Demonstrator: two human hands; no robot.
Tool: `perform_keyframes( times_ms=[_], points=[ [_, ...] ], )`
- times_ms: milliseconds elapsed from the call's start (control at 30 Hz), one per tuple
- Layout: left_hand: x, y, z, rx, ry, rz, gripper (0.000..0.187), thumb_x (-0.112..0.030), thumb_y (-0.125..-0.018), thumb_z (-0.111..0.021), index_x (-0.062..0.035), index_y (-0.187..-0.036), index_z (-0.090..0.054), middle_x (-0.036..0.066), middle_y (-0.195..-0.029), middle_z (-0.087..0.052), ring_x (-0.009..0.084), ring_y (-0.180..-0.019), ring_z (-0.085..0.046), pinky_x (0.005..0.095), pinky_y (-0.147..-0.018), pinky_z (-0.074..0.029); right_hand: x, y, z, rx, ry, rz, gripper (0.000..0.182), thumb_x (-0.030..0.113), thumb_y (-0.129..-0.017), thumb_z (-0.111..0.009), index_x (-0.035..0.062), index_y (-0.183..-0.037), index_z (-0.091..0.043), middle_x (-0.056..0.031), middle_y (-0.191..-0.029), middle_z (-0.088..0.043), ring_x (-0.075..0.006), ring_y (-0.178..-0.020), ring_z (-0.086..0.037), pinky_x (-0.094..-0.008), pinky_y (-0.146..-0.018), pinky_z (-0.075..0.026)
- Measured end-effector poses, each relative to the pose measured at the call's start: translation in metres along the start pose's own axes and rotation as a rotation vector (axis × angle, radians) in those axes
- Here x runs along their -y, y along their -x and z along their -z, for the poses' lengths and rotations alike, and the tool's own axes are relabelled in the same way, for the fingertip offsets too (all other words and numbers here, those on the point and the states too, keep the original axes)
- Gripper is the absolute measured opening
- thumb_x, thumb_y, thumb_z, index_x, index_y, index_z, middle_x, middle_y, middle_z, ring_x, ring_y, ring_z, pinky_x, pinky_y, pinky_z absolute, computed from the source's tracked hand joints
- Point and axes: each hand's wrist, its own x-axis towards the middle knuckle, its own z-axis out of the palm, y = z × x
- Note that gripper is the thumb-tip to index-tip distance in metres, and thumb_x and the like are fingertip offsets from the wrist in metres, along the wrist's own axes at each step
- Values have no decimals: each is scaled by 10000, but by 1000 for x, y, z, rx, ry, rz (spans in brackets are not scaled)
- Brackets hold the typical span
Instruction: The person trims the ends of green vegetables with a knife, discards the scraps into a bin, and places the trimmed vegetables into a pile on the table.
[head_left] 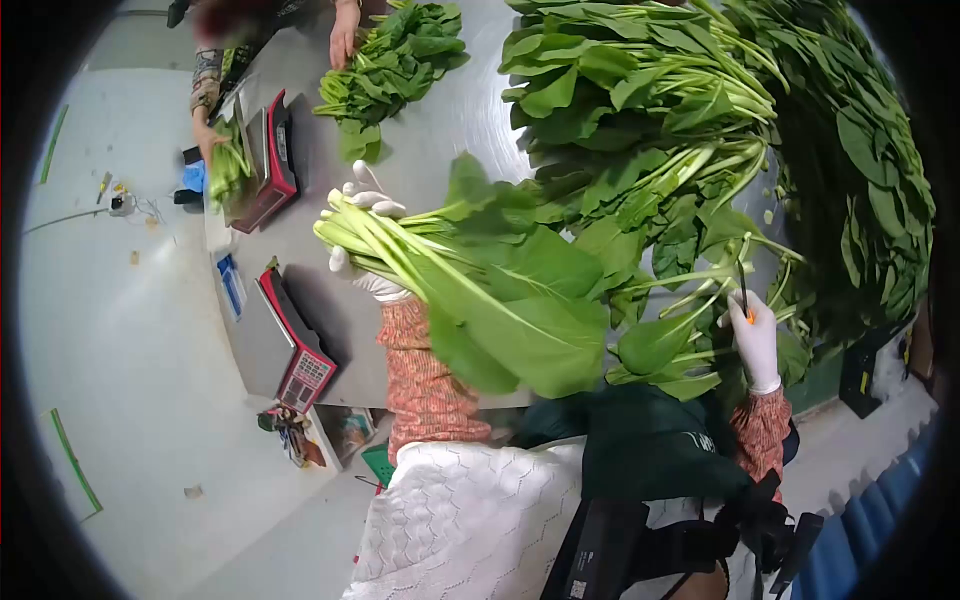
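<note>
My left hand, in a white glove, is wrapped round the pale stalks of a bunch of leafy greens. The broad leaves of this bunch spread to the right over the table's near side. My right hand, also gloved, is closed on a small knife with a thin dark blade and a bit of orange at the handle. The blade points away from me, among loose stalks by the table edge. The glove hides most of the handle.
Large heaps of leafy greens fill the right of the metal table. Two red scales stand along the left edge. Across the table, a person's hand touches another pile, and the other hand holds greens at the far scale.
</note>
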Motion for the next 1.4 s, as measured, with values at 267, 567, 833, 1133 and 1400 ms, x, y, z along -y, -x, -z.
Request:
perform_keyframes(
  times_ms=[267, 567, 833, 1133, 1400],
  points=[
    [-5, 2, 17, 129, -186, 104, 745, -198, -676, -711, -2, -1338, -432, 157, -1481, -376, 222, -1140, -542, 389, -1014, -462, 0, -3, -5, 7, 44, -86, 160, 178, -982, -568, 36, -1028, -625, 0, -664, -624, -15, -466, -379, -209, -438, -291],
    [-32, 0, 29, -254, -429, 122, 664, -315, -761, -666, -89, -1361, -493, 118, -1332, -565, 305, -1255, -531, 618, -1154, -264, 9, -1, -7, -5, 62, -88, 151, 79, -967, -568, -46, -1024, -631, -16, -734, -601, -58, -633, -532, -231, -601, -416],
    [-149, -132, 27, -518, -651, 142, 422, -224, -844, -635, -8, -1201, -568, 172, -1235, -603, 335, -1176, -575, 541, -1078, -415, -2, 4, -15, -44, 95, -144, 170, 76, -954, -580, -54, -1039, -648, -33, -700, -628, -79, -608, -592, -246, -596, -453],
    [-185, -319, 48, -1043, -980, 136, 865, -517, -725, -811, -132, -1407, -442, 161, -1485, -404, 409, -1341, -401, 674, -1093, -226, -4, 13, -23, -136, 120, -167, 146, 46, -929, -595, -57, -1020, -644, -38, -690, -631, -78, -618, -606, -249, -589, -461],
    [-153, -218, 136, -1017, -1310, -137, 786, -419, -785, -794, 15, -1357, -475, 173, -1422, -448, 300, -1304, -459, 372, -1024, -412, 2, 20, -14, -182, 15, -57, 133, 16, -924, -585, -68, -1021, -618, -42, -750, -623, -79, -657, -608, -240, -613, -463]
  ],
)
